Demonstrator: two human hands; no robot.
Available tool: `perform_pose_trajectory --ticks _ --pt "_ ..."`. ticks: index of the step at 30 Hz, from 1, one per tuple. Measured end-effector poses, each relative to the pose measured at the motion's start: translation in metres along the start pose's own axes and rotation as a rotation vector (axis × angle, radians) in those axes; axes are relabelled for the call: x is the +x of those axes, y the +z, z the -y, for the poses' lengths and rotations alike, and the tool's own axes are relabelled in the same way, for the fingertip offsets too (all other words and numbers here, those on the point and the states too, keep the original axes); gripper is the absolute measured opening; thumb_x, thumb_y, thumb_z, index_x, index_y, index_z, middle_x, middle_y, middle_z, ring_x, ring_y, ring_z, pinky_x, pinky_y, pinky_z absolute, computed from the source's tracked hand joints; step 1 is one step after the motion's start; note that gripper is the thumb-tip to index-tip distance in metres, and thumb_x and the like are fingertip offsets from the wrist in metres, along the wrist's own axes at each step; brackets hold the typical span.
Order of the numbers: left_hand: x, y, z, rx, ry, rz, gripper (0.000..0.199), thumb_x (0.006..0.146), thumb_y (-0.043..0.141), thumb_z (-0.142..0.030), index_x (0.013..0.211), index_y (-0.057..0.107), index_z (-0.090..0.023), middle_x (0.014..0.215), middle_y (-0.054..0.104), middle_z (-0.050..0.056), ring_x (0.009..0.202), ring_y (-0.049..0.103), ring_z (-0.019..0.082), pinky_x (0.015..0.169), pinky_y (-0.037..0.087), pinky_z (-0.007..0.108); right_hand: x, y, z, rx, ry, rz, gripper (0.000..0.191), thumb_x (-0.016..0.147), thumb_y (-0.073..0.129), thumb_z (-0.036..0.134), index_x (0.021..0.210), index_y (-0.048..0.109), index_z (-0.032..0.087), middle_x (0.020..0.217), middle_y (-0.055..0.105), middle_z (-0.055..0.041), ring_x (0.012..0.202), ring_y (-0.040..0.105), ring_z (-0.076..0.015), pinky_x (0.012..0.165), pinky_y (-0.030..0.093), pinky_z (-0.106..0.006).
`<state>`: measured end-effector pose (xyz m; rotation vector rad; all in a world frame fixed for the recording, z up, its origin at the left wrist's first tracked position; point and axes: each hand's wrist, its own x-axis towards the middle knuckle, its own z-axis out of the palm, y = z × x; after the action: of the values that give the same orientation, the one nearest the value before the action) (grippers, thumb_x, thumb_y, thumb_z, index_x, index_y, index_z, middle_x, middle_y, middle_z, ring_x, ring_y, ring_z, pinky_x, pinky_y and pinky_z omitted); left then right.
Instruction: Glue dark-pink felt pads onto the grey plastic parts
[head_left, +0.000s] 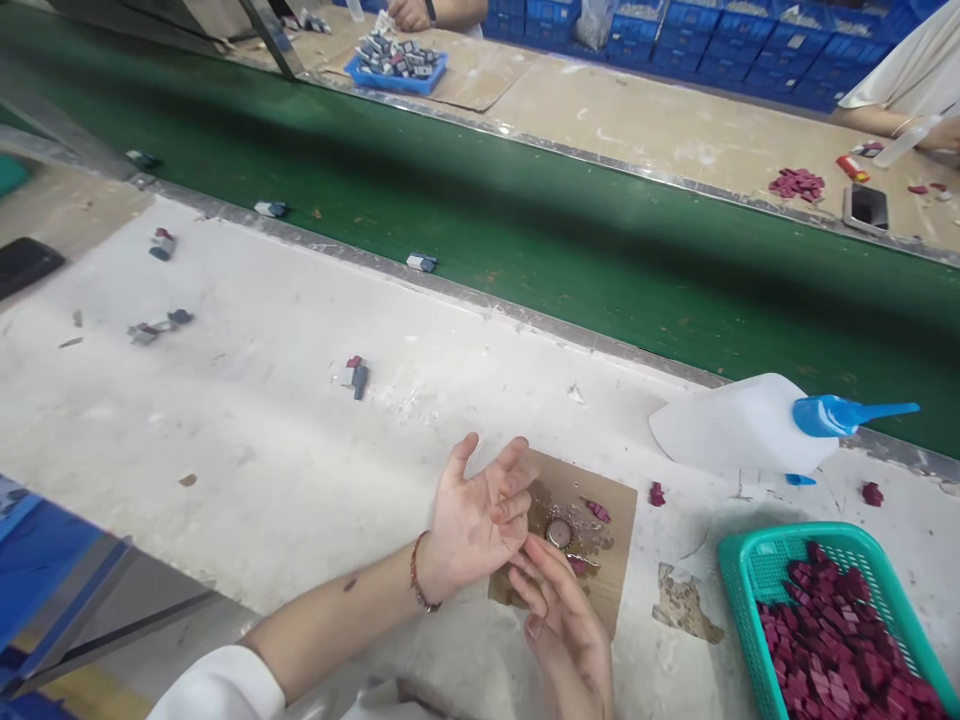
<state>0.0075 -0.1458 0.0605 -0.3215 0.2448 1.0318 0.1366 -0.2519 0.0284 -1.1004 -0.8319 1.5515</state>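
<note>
My left hand (pixel 480 515) is palm up with its fingers apart and nothing in it, over the left edge of a brown cardboard piece (pixel 619 540). My right hand (pixel 566 630) is just below and to the right, its fingertips close to or touching the heel of the left palm; its fingers are extended and no part shows in them. On the cardboard lie a small round cap (pixel 559 533), wet-looking glue and a maroon piece (pixel 598 511). A green basket (pixel 731 575) of maroon pieces (pixel 832 640) is at the lower right.
A white bottle (pixel 735 425) with a blue nozzle lies beyond the cardboard. A grey assembled part (pixel 358 378) sits left of it. The green conveyor (pixel 525 240) carries small parts (pixel 421 262). Across it are a blue tray (pixel 397 82), a phone (pixel 866 207) and two people's arms.
</note>
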Motion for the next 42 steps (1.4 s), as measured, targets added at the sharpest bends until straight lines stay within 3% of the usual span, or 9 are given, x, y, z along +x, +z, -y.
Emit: perform_pose_trajectory --ticks 9,13,16,20,23,25,29,34,42 --pt "-0.001 0.001 -0.002 0.243 -0.007 0.213 0.028 0.087 0.055 -0.042 0.084 0.063 -0.016 0.056 0.050 -0.003 0.039 0.054 0.012 0.037 0.042 0.018 0.001 0.006 0.010 0.040 0.072 -0.007 0.038 0.089 0.063 0.048 0.123 0.069 0.032 0.121 0.069 -0.0103 0.109 0.068 -0.0279 0.095 0.057 -0.044" --pt "-0.004 0.004 -0.002 0.130 -0.038 0.054 0.026 0.089 0.051 -0.041 0.086 0.062 -0.018 0.066 0.059 0.001 0.059 0.066 0.015 0.057 0.054 0.022 0.002 0.004 0.009 0.013 0.027 -0.035 0.036 0.090 0.062 0.045 0.122 0.070 0.031 0.129 0.064 -0.0110 0.109 0.068 -0.0274 0.094 0.057 -0.042" --pt "-0.004 0.004 -0.001 0.019 -0.068 -0.006 0.026 0.092 0.048 -0.040 0.093 0.063 -0.019 0.075 0.066 0.002 0.072 0.072 0.017 0.068 0.057 0.025 0.004 0.003 0.009 -0.014 -0.028 0.017 0.041 0.091 0.062 0.043 0.131 0.064 0.033 0.139 0.058 -0.0102 0.120 0.063 -0.0280 0.099 0.054 -0.044" --pt "-0.003 0.002 -0.002 -0.096 -0.057 -0.001 0.027 0.094 0.045 -0.038 0.092 0.063 -0.018 0.069 0.066 0.001 0.060 0.069 0.013 0.052 0.052 0.017 0.005 0.002 0.012 -0.079 -0.150 0.115 0.043 0.095 0.056 0.038 0.139 0.056 0.034 0.148 0.050 -0.0104 0.135 0.050 -0.0293 0.106 0.049 -0.047" --pt "-0.002 0.002 -0.001 -0.108 -0.027 0.002 0.028 0.095 0.043 -0.038 0.090 0.062 -0.018 0.063 0.062 0.001 0.042 0.057 0.009 0.033 0.036 0.014 0.005 -0.002 0.014 -0.224 -0.236 0.164 0.046 0.098 0.051 0.032 0.143 0.050 0.032 0.151 0.047 -0.0102 0.139 0.044 -0.0290 0.107 0.047 -0.048" --pt "-0.002 0.002 -0.001 -0.090 -0.020 0.005 0.030 0.096 0.041 -0.039 0.089 0.061 -0.018 0.061 0.059 0.001 0.037 0.049 0.008 0.028 0.027 0.014 0.005 -0.007 0.016 -0.361 -0.296 0.182 0.051 0.097 0.051 0.025 0.147 0.045 0.032 0.150 0.047 -0.0101 0.138 0.046 -0.0285 0.107 0.048 -0.047" --pt "-0.002 0.001 0.001 -0.048 -0.030 0.000 0.034 0.098 0.037 -0.039 0.086 0.060 -0.017 0.059 0.053 -0.001 0.032 0.035 0.006 0.027 0.020 0.014 0.008 -0.015 0.021 -0.590 -0.331 0.181 0.058 0.093 0.057 0.019 0.147 0.044 0.032 0.145 0.052 -0.0091 0.134 0.050 -0.0286 0.106 0.050 -0.045" --pt "-0.001 0.001 0.004 -0.001 -0.053 -0.028 0.039 0.099 0.036 -0.041 0.080 0.060 -0.016 0.057 0.044 -0.003 0.032 0.021 0.005 0.030 0.016 0.017 0.014 -0.013 0.030 -0.701 -0.352 0.193 0.057 0.095 0.053 0.019 0.149 0.042 0.035 0.139 0.052 -0.0081 0.129 0.052 -0.0267 0.103 0.051 -0.040" --pt "0.001 0.003 0.005 -0.028 -0.043 -0.085 0.039 0.098 0.037 -0.041 0.078 0.059 -0.015 0.058 0.042 -0.003 0.036 0.026 0.007 0.032 0.020 0.016 0.023 -0.011 0.041 -0.815 -0.483 0.193 0.060 0.092 0.050 0.011 0.146 0.044 0.035 0.127 0.058 -0.0083 0.118 0.058 -0.0255 0.096 0.053 -0.038"
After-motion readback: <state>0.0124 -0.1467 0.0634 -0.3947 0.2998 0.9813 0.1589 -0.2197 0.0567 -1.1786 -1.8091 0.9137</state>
